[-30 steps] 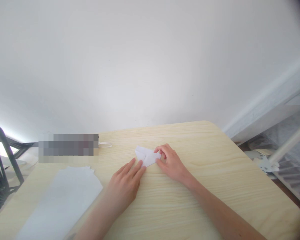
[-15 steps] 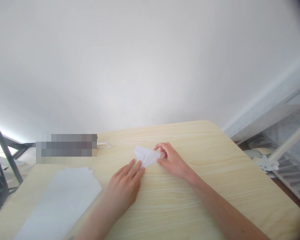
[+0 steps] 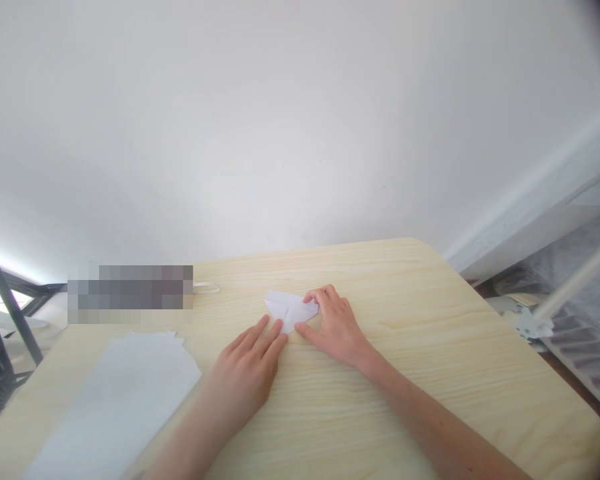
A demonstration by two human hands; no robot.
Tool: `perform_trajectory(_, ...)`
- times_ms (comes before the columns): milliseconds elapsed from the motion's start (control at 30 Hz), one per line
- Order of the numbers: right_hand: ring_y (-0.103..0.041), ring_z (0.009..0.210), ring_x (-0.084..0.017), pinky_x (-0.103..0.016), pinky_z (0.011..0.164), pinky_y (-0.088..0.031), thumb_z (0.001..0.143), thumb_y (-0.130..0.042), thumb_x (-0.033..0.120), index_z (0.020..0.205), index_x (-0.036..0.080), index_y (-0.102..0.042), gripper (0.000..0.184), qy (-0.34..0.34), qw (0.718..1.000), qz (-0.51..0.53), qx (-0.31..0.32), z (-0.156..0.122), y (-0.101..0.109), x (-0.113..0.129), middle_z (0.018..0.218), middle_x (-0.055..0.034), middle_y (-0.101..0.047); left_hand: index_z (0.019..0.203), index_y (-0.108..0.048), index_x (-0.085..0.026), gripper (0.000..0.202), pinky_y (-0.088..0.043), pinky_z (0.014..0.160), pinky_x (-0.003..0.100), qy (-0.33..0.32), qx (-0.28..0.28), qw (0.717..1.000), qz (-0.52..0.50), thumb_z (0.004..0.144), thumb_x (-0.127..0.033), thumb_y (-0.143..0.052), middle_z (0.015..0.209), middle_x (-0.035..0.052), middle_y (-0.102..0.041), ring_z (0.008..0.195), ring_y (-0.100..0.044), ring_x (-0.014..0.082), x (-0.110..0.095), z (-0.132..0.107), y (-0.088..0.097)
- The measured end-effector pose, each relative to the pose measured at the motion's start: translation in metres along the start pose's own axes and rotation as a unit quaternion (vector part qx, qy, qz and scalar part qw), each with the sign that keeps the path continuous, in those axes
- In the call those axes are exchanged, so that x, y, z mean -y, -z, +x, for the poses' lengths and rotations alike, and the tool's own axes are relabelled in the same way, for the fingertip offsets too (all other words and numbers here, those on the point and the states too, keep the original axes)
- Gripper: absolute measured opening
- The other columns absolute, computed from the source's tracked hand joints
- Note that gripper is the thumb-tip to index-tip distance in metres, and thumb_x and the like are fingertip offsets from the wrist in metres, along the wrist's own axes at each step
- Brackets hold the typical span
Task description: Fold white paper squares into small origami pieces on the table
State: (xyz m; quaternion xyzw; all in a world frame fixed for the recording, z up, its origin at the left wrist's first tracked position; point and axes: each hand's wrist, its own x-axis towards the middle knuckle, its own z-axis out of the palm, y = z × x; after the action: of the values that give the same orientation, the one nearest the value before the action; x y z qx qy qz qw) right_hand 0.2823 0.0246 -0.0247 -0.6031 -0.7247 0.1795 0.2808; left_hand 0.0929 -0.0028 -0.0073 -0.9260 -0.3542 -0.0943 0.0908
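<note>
A small piece of folded white paper (image 3: 291,312) lies on the wooden table, with crease lines and a flap showing on its left part. My left hand (image 3: 250,357) rests flat at its lower left, fingers stretched out, the fingertips touching the near edge. At the right end, my right hand (image 3: 336,327) has its bent fingers on the paper's upper right corner and its thumb at the lower edge, gripping the paper between them. Part of the right end is hidden under those fingers.
A stack of white paper sheets (image 3: 115,393) lies at the left of the table (image 3: 380,273). Behind it is a pixelated object (image 3: 130,293) with a white loop (image 3: 207,288) beside it. A white wall (image 3: 280,133) rises behind; a black metal rack (image 3: 3,320) stands at the far left.
My right hand has moved left and further onto the paper, its fingers now over the right corner and its thumb along the near edge. My left hand has stayed in place.
</note>
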Motion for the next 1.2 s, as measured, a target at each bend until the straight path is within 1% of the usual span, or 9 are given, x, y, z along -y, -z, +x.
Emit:
perform_trajectory(67,-0.048,0.088,-0.019,-0.034,0.078,-0.034,0.066,-0.059,0.029,0.092,0.020,-0.049,0.029,0.005,1.000,-0.007,-0.003,0.000,0.000,0.000,0.091,-0.0026,-0.048,0.108,-0.057,-0.014,0.033,-0.050,0.082,0.040,-0.001,-0.001,1.000,-0.001,0.080,-0.011,-0.039,0.118,0.0079,-0.058,0.111,-0.049,0.0278,0.000,0.001,0.000)
perform_trajectory(233,-0.047,0.090,-0.021,-0.036,0.080,-0.033,0.064,-0.062,0.037,0.092,0.020,-0.049,0.036,0.002,1.000,-0.021,-0.018,-0.001,-0.003,0.003,0.093,-0.0038,-0.047,0.111,-0.056,-0.012,0.036,-0.051,0.080,0.040,-0.011,-0.013,1.000,0.022,0.078,-0.009,-0.040,0.117,0.0083,-0.058,0.109,-0.051,0.0291,-0.002,0.001,-0.001)
perform_trajectory(400,-0.048,0.085,-0.018,-0.035,0.078,-0.036,0.065,-0.058,0.022,0.093,0.021,-0.048,0.030,-0.017,0.999,0.038,0.010,0.004,0.003,-0.002,0.091,-0.0023,-0.047,0.107,-0.058,-0.013,0.035,-0.051,0.079,0.039,-0.014,-0.001,1.000,0.016,0.077,-0.007,-0.039,0.117,0.0084,-0.058,0.109,-0.052,0.0286,-0.001,0.001,-0.001)
perform_trajectory(533,-0.046,0.072,-0.014,-0.029,0.069,-0.041,0.067,-0.050,0.009,0.093,0.021,-0.049,0.029,-0.022,0.993,0.112,0.030,0.010,0.010,-0.013,0.085,-0.0013,-0.044,0.106,-0.058,-0.014,0.036,-0.052,0.079,0.039,-0.008,0.008,1.000,0.013,0.077,-0.006,-0.039,0.118,0.0082,-0.057,0.109,-0.052,0.0284,-0.002,0.002,0.002)
perform_trajectory(767,-0.046,0.064,-0.012,-0.025,0.063,-0.043,0.066,-0.042,0.003,0.089,0.021,-0.053,0.031,0.006,0.990,0.135,0.033,0.015,0.012,-0.026,0.079,-0.0003,-0.044,0.109,-0.056,-0.015,0.040,-0.050,0.081,0.041,0.006,0.020,1.000,-0.015,0.075,-0.003,-0.040,0.119,0.0081,-0.057,0.110,-0.050,0.0283,-0.001,0.000,-0.001)
perform_trajectory(900,-0.050,0.078,-0.015,-0.028,0.070,-0.043,0.072,-0.040,0.005,0.094,0.019,-0.052,0.028,0.028,0.995,0.092,0.002,0.008,0.005,-0.020,0.088,-0.0037,-0.048,0.103,-0.057,-0.017,0.033,-0.047,0.085,0.040,0.048,-0.001,0.996,-0.077,0.077,-0.005,-0.040,0.115,0.0080,-0.058,0.109,-0.050,0.0252,0.000,0.003,-0.004)
perform_trajectory(1000,-0.048,0.092,-0.020,-0.036,0.082,-0.039,0.077,-0.046,0.015,0.104,0.018,-0.050,0.028,0.046,0.999,-0.001,-0.024,0.001,0.000,-0.011,0.098,-0.0073,-0.049,0.098,-0.058,-0.019,0.028,-0.044,0.085,0.040,0.084,0.006,0.988,-0.132,0.081,-0.008,-0.039,0.110,0.0080,-0.057,0.107,-0.048,0.0234,0.002,0.007,-0.003)
perform_trajectory(1100,-0.046,0.096,-0.023,-0.039,0.084,-0.038,0.079,-0.050,0.027,0.111,0.018,-0.048,0.034,0.060,0.996,-0.059,-0.022,-0.003,-0.002,-0.005,0.101,-0.0091,-0.049,0.096,-0.056,-0.020,0.024,-0.043,0.084,0.039,0.097,0.004,0.978,-0.184,0.084,-0.012,-0.038,0.105,0.0075,-0.055,0.102,-0.048,0.0214,0.003,0.009,-0.003)
perform_trajectory(1200,-0.046,0.094,-0.022,-0.038,0.084,-0.038,0.080,-0.050,0.030,0.111,0.019,-0.050,0.033,0.073,0.995,-0.065,0.000,-0.003,0.001,-0.003,0.100,-0.0080,-0.049,0.095,-0.055,-0.020,0.019,-0.042,0.084,0.038,0.117,-0.010,0.969,-0.219,0.085,-0.017,-0.039,0.103,0.0075,-0.054,0.099,-0.048,0.0201,0.006,0.009,-0.008)
